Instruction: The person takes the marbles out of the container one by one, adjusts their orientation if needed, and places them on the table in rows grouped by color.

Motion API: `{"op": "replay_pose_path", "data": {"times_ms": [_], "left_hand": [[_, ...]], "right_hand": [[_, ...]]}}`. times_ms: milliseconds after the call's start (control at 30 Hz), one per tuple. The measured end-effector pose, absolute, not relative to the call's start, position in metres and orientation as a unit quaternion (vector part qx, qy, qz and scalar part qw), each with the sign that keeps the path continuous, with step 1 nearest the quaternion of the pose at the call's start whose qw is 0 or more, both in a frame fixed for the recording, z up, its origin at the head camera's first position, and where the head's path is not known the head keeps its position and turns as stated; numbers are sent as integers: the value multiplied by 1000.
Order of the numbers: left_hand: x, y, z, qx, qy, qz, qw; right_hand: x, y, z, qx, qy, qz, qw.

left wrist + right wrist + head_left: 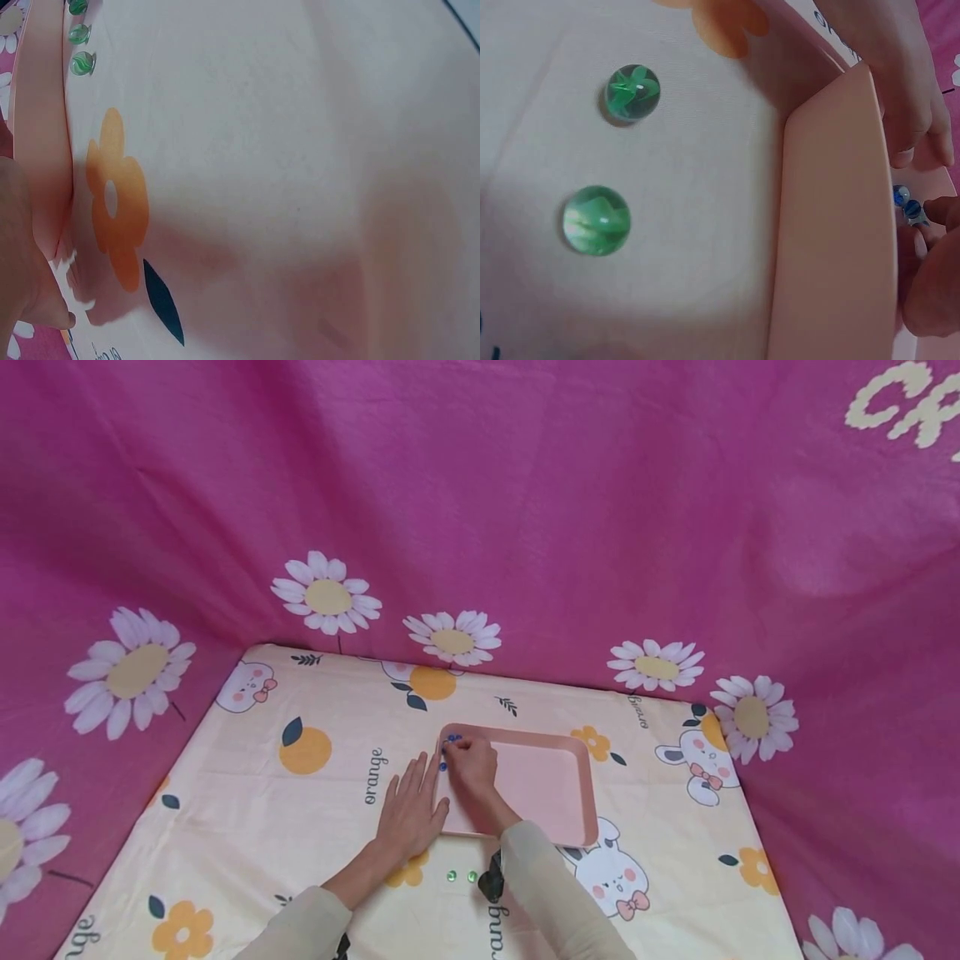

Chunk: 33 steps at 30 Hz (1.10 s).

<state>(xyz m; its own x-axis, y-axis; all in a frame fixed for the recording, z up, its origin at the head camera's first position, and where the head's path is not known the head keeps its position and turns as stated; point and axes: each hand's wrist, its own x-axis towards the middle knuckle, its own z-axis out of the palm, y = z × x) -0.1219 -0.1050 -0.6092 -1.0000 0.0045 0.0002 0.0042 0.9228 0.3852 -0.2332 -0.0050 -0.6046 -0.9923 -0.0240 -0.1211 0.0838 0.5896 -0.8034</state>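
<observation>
A pink rectangular tray (540, 739) lies on the table, and my right hand (474, 766) reaches into its left end. Thumb and forefinger of that hand pinch a blue marble (913, 209). Another blue marble (901, 195) sits right beside it, and one more blue marble (442, 767) lies nearer me along the tray's left wall. My left hand (411, 806) rests with straight fingers along the outside of that wall. In the left wrist view, only part of the left hand (26, 262) shows at the left edge.
Green swirled marbles lie on the patterned tablecloth (247, 827) in front of the tray: one green marble (632, 92) and a second green marble (597, 220) beside it. The left wrist view shows a third. A magenta flowered curtain (480, 510) hangs behind the table.
</observation>
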Motion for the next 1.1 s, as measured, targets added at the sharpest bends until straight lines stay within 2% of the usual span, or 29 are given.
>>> {"op": "replay_pose_path", "data": {"times_ms": [500,1100], "left_hand": [[-121,-104,-610,1,982,187,-4],[-121,-105,-610,6,980,199,-10]], "right_hand": [[-236,-7,-605,37,888,-452,77],[-227,0,-603,48,858,-508,57]]}}
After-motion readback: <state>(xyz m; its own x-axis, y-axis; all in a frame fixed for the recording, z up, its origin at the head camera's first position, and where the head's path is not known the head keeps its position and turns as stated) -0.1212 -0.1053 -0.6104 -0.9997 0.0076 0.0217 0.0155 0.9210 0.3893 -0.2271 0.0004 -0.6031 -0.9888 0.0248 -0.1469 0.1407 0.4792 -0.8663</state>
